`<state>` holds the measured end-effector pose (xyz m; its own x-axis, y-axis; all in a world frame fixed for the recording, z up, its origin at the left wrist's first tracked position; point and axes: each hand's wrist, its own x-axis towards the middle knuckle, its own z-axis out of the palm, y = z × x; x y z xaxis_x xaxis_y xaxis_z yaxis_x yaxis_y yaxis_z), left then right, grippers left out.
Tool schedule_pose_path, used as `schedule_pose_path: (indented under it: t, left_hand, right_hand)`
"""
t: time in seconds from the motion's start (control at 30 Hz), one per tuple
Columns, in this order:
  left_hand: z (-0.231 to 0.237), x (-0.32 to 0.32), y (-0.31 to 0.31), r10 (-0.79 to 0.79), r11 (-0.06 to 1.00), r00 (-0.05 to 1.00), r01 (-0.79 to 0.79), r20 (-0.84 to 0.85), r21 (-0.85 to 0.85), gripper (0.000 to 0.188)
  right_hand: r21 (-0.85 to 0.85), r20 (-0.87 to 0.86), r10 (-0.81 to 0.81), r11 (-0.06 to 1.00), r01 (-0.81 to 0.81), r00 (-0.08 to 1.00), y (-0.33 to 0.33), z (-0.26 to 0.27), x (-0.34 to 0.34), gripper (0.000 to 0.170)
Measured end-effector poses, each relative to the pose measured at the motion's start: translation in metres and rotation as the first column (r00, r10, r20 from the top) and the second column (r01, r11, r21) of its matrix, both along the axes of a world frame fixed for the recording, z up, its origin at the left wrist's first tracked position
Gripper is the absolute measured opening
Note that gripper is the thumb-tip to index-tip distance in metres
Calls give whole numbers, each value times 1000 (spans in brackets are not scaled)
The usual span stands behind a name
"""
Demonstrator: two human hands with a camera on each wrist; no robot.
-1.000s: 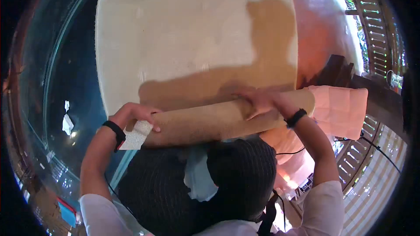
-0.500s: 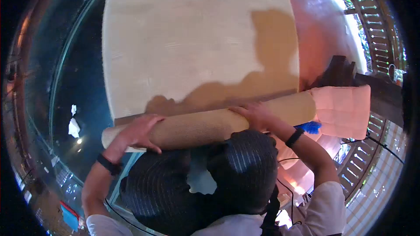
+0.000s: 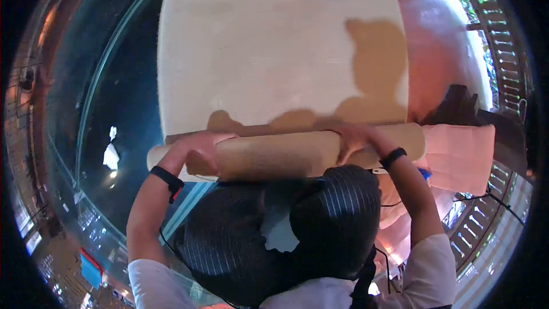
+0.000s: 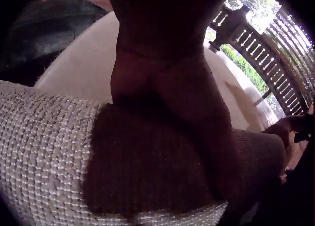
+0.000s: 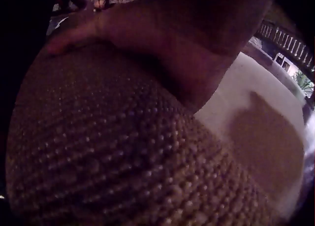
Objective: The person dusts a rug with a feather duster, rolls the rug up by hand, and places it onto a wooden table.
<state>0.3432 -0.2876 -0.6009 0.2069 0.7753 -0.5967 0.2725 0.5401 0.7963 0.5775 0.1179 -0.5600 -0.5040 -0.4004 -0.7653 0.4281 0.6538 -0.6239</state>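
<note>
A cream rug [image 3: 280,51] lies spread out in front of the person, its near end wound into a thick roll [image 3: 269,157] crosswise before the knees. The left hand [image 3: 203,147] grips the roll near its left end, fingers over the top and thumb on the near side. Toward the other end, the right hand [image 3: 357,137] holds the roll the same way. In the left wrist view the rug's knobbly woven backing [image 4: 44,147] shows beside the shaded hand. Close up in the right wrist view, the coarse weave [image 5: 98,137] fills the space under the right hand.
A pink quilted cushion [image 3: 460,157] adjoins the roll's right end. Dark glossy floor [image 3: 131,97] with a small white scrap [image 3: 111,156] lies to the left. The person's knees [image 3: 337,212] sit close behind the roll. A wooden railing [image 3: 503,51] stands at the right.
The left hand has moved from a pale backing flap onto the roll, whose left end now shows whole. The right hand has shifted along the roll. The head view has swung slightly left.
</note>
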Motion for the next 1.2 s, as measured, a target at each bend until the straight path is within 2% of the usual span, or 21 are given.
schedule_pose_path:
  t: [0.03,0.1,0.13,0.2,0.23,0.3,0.33,0.4,0.43,0.53,0.63,0.7,0.77,0.8,0.87,0.93,1.0,1.1,1.2]
  left_hand:
    - [-5,-6,3,-6,998,998,10,58,-56,113]
    - [-14,-13,6,-42,999,999,42,27,2,116]
    - [-19,-15,7,-55,998,998,55,16,25,117]
    - [-32,-19,8,-54,996,992,62,118,-68,119]
    - [-36,-20,10,-55,990,985,76,165,-121,121]
    - [-21,-20,18,-56,973,987,88,153,-212,128]
    - [-11,-19,22,-57,962,987,94,147,-255,131]
    - [2,-16,18,-125,987,987,114,-101,-109,129]
    - [8,-10,14,-144,990,965,139,-220,-37,128]
    - [31,7,-2,108,994,906,-89,-410,65,123]
    - [59,41,-12,33,968,816,117,-577,221,119]
    - [61,59,-17,14,959,670,202,-742,200,119]
    - [44,73,-23,43,946,467,265,-883,186,123]
    - [35,71,-21,32,956,464,244,-885,163,123]
    - [27,61,-13,8,973,467,200,-884,115,123]
    - [41,43,1,25,981,633,134,-774,142,124]
    - [47,18,16,42,980,760,95,-648,174,127]
    - [38,-23,38,20,971,886,94,-463,221,133]
    - [33,-54,54,-35,971,954,104,-298,217,135]
  right_hand:
    - [81,-84,35,996,-28,996,2,-6,3,111]
    - [243,-235,119,968,-60,965,7,-14,10,112]
    - [284,-333,170,956,-73,928,6,-7,13,111]
    - [357,-510,282,929,-98,813,-8,6,28,107]
    - [423,-568,309,905,-51,763,-25,6,39,104]
    - [535,-667,374,842,66,645,-59,-1,60,98]
    - [552,-676,383,829,87,630,-63,-7,67,97]
    - [591,-690,417,797,128,591,-62,-18,72,96]
    - [570,-679,382,813,122,627,-60,-16,72,97]
    - [498,-634,259,857,129,728,-58,-8,68,102]
    - [440,-585,154,885,152,796,-49,0,51,108]
    - [417,-525,91,894,162,846,-44,3,45,113]
    - [411,-502,84,899,152,861,-38,1,38,114]
    - [409,-489,81,901,146,869,-35,-1,34,115]
    - [410,-435,88,905,110,896,-23,-5,19,117]
    - [398,-455,71,908,132,888,-19,-6,18,119]
    - [369,-561,42,907,204,827,-10,-2,19,120]
    - [478,-701,218,851,220,679,-16,20,32,121]
    - [596,-723,399,773,218,564,-31,17,41,122]
